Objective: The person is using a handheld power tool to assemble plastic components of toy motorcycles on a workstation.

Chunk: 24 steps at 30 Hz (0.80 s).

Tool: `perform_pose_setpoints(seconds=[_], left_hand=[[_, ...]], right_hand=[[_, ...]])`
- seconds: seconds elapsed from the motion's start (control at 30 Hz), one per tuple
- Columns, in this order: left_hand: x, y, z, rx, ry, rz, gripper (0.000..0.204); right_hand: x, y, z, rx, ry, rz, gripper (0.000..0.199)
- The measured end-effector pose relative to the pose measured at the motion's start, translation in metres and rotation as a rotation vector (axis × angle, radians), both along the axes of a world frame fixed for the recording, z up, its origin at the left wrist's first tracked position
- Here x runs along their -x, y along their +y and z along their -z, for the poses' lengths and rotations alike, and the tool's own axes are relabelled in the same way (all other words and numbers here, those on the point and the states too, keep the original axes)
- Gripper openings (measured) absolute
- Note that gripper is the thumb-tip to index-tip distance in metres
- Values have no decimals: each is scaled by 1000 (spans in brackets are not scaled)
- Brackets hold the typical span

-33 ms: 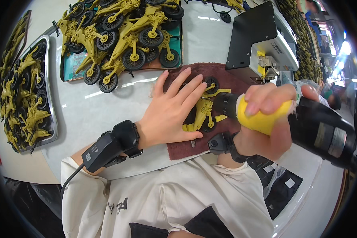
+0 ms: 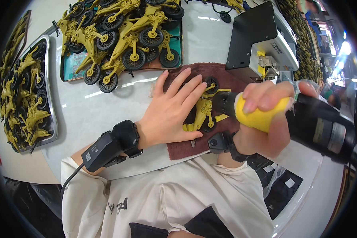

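My left hand lies flat with fingers spread over a yellow toy motorcycle with black wheels, covering much of it. The toy rests on its side on a dark red cloth. Yellow strips poke out from beneath it toward the right. My right hand is wrapped around a black electric screwdriver with a yellow sleeve on its grip. The tool is held nearly level, its ribbed black front end right beside the motorcycle. I cannot make out its bit, or whether it touches the toy.
A green-lined tray heaped with similar motorcycles stands at the far side. Another metal tray of them is at the left. A black-and-white boxy machine stands at the far right of the cloth. More yellow parts pile up behind it.
My right hand and the electric screwdriver have shifted very slightly to the left. My left hand and the motorcycle have not moved.
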<state>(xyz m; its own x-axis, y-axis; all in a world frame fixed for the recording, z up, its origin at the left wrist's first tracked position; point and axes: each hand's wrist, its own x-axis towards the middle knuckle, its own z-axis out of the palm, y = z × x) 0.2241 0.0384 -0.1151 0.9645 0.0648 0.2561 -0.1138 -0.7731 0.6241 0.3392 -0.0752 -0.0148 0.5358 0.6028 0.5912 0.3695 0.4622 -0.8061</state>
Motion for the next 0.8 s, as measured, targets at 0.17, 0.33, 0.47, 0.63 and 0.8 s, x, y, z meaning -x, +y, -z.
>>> perform_pose_setpoints(seconds=[0.17, 0.33, 0.47, 0.63, 0.8], left_hand=[[2, 1, 3, 33, 10, -18, 94], [-2, 0, -4, 15, -14, -15, 96], [-9, 2, -6, -46, 16, 22, 94], [-13, 0, -8, -57, 20, 31, 93], [-10, -3, -13, -63, -10, 14, 94]], right_hand=[[1, 12, 13, 106, 109, 115, 55], [-5, 16, 20, 80, 113, -12, 52], [-7, 13, 18, 161, 100, -39, 52], [-43, -45, -28, -174, 147, 20, 39], [-102, -51, -57, -204, 12, 594, 61]])
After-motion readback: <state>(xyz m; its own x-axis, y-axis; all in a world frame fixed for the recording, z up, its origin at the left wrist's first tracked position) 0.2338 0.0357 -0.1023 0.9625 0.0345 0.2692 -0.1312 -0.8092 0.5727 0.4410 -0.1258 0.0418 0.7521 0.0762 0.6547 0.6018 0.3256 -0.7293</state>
